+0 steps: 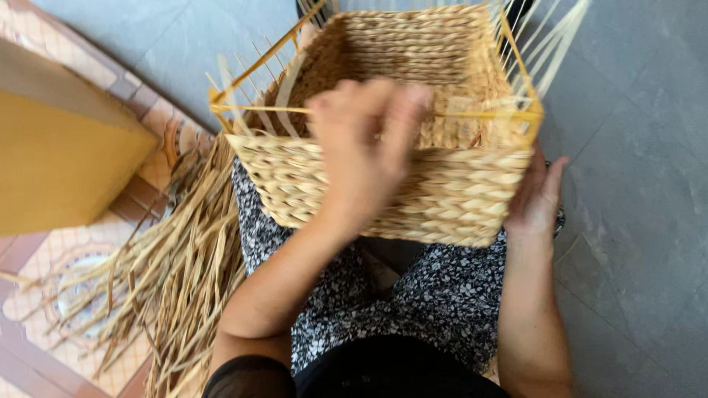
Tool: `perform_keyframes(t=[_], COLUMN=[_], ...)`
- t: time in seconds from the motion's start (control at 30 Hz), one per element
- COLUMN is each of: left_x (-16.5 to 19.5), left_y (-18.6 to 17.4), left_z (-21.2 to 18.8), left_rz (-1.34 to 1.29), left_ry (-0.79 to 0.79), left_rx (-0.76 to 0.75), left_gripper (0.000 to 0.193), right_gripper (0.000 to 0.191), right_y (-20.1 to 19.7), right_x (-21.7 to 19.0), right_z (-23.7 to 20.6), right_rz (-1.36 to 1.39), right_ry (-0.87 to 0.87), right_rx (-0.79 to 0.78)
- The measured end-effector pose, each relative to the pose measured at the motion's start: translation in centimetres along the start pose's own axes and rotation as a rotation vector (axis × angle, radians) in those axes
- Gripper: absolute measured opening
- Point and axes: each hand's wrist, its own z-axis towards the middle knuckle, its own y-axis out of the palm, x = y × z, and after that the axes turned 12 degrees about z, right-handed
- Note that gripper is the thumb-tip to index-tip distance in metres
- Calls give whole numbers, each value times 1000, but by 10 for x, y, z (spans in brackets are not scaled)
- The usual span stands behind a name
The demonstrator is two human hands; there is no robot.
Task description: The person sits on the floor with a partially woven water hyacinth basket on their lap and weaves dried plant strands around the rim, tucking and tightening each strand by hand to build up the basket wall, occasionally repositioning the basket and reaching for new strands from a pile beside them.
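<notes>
Grey floor; left hand (365, 147) (blurred, grip unclear) at basket (391, 184), right hand (536, 193) flat against it.

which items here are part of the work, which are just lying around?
In the work: basket, left hand at its front rim, right hand against its side, straw pile.
Lying about: yellow block, tiled floor.

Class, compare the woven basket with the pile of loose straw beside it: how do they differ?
The basket is plaited into tight rows forming a box; the straw lies loose and tangled. The basket rests on the lap between both hands; the straw lies on the floor. Both are the same pale golden fibre.
</notes>
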Motion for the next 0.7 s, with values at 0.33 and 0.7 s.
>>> perform_keyframes(t=[0.33, 0.7], left_x=[100, 99], left_y=[46, 51], left_z=[-70, -110], left_rz=[30, -337], left_ry=[135, 420], left_rx=[-284, -35], left_gripper=[29, 32], right_gripper=[76, 59], right_y=[-86, -108], right_x=[-20, -23], right_z=[-52, -68], right_rz=[273, -291], right_ry=[-18, -279], right_rx=[-22, -97])
